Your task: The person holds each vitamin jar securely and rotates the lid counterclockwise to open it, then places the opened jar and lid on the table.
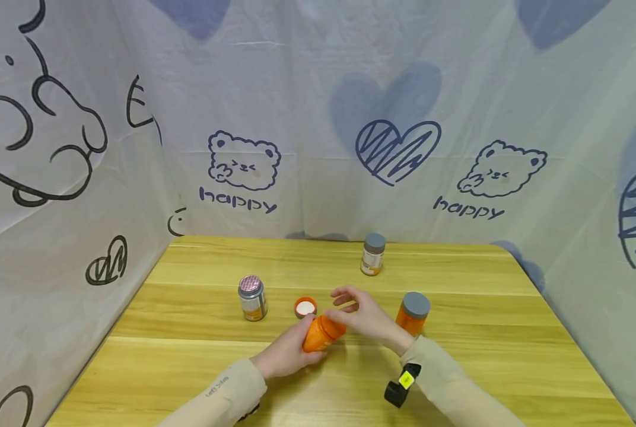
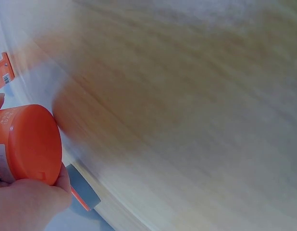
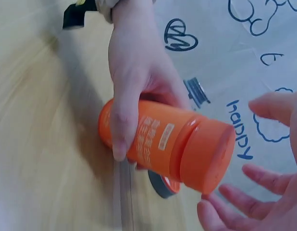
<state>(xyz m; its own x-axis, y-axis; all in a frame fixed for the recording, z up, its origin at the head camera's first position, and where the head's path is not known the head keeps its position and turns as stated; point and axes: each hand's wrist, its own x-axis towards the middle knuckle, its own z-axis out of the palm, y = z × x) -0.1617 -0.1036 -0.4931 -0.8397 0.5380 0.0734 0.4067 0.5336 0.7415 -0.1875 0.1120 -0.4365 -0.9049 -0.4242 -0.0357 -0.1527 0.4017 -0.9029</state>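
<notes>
My left hand (image 1: 288,353) grips an orange bottle (image 3: 153,137) round its body, thumb along one side. The bottle is tilted, its orange cap (image 3: 208,154) pointing toward my right hand (image 3: 268,192). That hand's fingers are spread and loosely bent beside the cap, holding nothing; whether a fingertip touches the cap I cannot tell. In the left wrist view the bottle's flat orange base (image 2: 38,144) shows. Just beyond the bottle, a loose lid (image 1: 305,307) lies upturned on the table, with a white inside and an orange rim.
On the wooden table (image 1: 190,367), a jar with a pink grid-patterned top (image 1: 252,298) stands at left. A grey-lidded jar (image 1: 373,255) is at the back. An orange bottle with a grey lid (image 1: 414,314) stands beyond my right forearm. Printed cloth (image 1: 318,196) hangs behind.
</notes>
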